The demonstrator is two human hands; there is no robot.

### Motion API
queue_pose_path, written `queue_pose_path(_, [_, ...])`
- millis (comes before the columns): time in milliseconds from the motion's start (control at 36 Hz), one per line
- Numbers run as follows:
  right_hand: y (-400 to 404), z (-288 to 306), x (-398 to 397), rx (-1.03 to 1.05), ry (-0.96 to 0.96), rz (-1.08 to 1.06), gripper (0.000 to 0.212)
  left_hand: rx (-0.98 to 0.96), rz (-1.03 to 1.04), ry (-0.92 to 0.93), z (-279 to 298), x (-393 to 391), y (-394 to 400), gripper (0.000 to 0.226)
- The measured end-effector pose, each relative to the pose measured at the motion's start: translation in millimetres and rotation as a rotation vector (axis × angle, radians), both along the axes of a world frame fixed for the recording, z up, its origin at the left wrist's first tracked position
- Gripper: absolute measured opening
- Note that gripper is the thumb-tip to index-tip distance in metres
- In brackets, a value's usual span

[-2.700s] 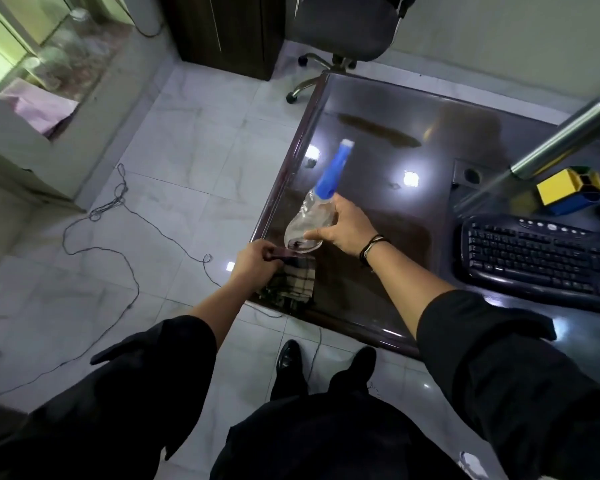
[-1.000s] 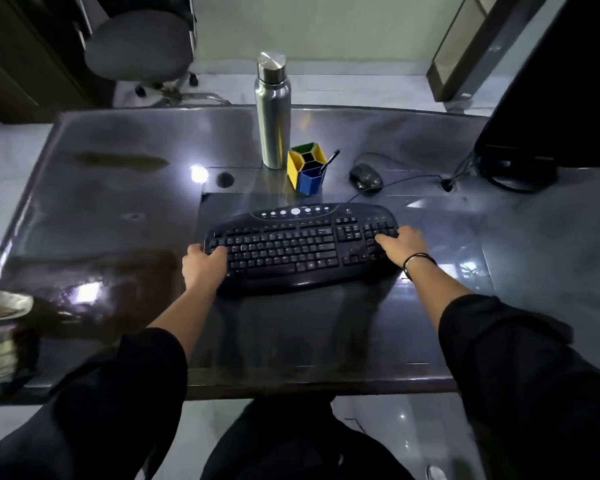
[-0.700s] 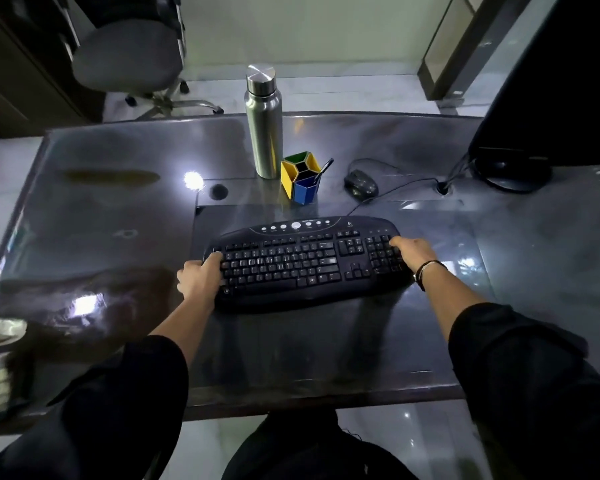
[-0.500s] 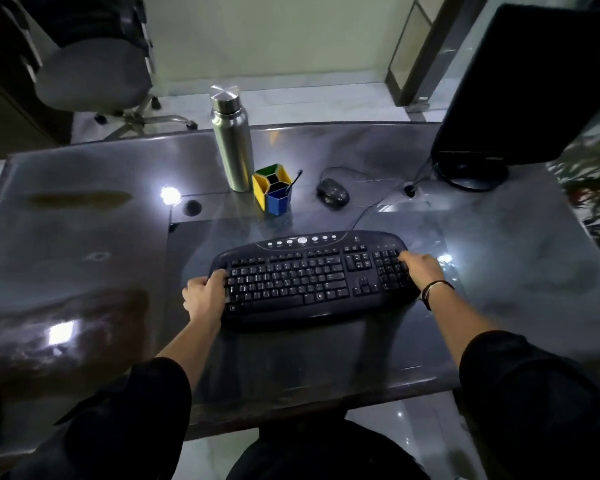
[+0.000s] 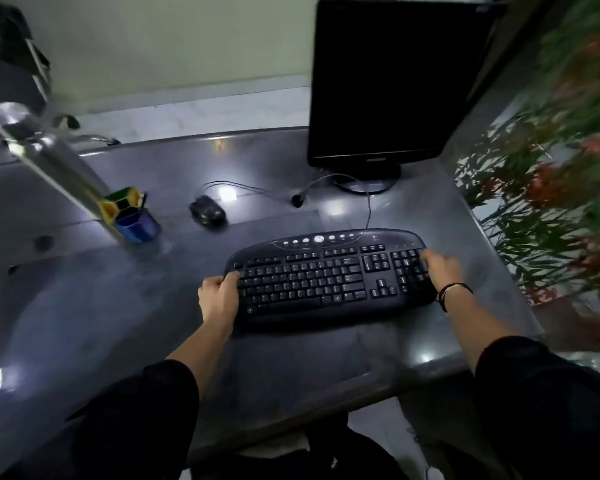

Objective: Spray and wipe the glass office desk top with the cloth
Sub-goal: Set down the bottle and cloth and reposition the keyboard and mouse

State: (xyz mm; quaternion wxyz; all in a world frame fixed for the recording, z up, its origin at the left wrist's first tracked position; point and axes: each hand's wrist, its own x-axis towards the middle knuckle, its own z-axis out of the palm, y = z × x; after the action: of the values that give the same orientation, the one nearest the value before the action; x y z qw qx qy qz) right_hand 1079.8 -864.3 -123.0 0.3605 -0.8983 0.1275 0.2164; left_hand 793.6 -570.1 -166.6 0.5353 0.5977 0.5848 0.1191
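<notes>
Both hands grip the keyboard (image 5: 329, 275) ends, left hand (image 5: 219, 296) and right hand (image 5: 442, 268) fingers curled over its edges, on the glass desk (image 5: 84, 323); cloth out of view; its cable (image 5: 368, 202) could snag, tugging the monitor (image 5: 388, 81).

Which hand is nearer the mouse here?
Left. The left hand grips the keyboard's end below the mouse; the right hand holds the far end.
</notes>
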Motion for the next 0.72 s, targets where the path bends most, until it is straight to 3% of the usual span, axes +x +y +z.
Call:
queue_pose_path(56, [-13, 11, 23, 0.017, 0.002, 0.008, 0.031, -0.011, 0.003, 0.012, -2, 28, -22, 0.043])
queue_pose_path(167, [-44, 7, 74, 0.023, 0.000, -0.001, 0.044, -0.033, -0.016, 0.036, -6, 75, -55, 0.042])
queue_pose_path(250, [-62, 1, 102, -0.033, 0.031, 0.015, 0.073, -0.045, -0.029, 0.077, -10, 98, -73, 0.057])
queue_pose_path(306, [-73, -4, 116, -0.064, 0.037, 0.038, 0.079, -0.041, -0.031, 0.122, -15, 109, -82, 0.059])
queue_pose_path(417, [-78, -15, 122, -0.180, 0.003, 0.119, 0.058, -0.015, -0.011, 0.209, -16, 120, -89, 0.056])
queue_pose_path(500, [-65, -23, 119, -0.349, -0.178, 0.227, 0.058, 0.038, 0.015, 0.231, -7, 126, -87, 0.057])
queue_pose_path(583, [-26, -27, 112, -0.251, -0.326, 0.342, 0.049, 0.088, 0.033, 0.176, 2, 129, -76, 0.041])
queue_pose_path(667, [31, -24, 92, -0.063, -0.325, 0.484, 0.050, 0.089, 0.029, 0.087, 13, 128, -59, 0.018])
queue_pose_path(722, [74, -21, 71, 0.049, -0.270, 0.601, 0.042, 0.096, 0.035, 0.039, 20, 125, -42, 0.016])
